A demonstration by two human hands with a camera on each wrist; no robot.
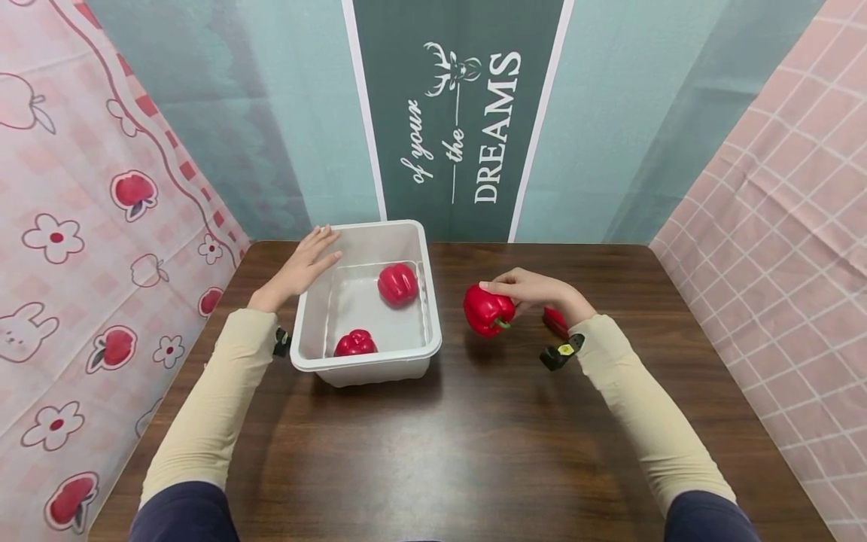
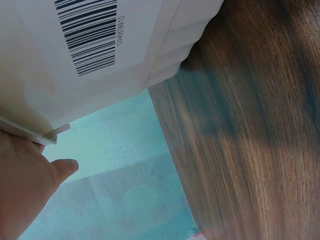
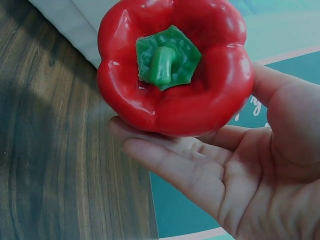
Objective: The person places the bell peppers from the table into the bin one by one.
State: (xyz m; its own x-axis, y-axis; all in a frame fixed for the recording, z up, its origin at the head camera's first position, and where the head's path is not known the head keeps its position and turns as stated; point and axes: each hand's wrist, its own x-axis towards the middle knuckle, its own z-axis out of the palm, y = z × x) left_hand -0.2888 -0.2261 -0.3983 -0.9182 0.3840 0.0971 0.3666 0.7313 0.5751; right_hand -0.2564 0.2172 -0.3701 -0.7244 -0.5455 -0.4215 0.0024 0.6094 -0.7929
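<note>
Wood-grained table [image 1: 433,452] beneath, your right hand [image 1: 531,287] grips a glossy, lobed pepper [image 1: 484,310]; your straight-fingered left hand [image 1: 298,269] meets the bin [image 1: 379,372].

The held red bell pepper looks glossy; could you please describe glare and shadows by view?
Head: sheen on the wooden table, shadow beside the white bin; left wrist: dark shadow across the table; right wrist: highlights on the held red bell pepper.

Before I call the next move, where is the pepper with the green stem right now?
In the head view, the pepper is right of centre, gripped by the right hand over the table, just right of the white bin.
</note>
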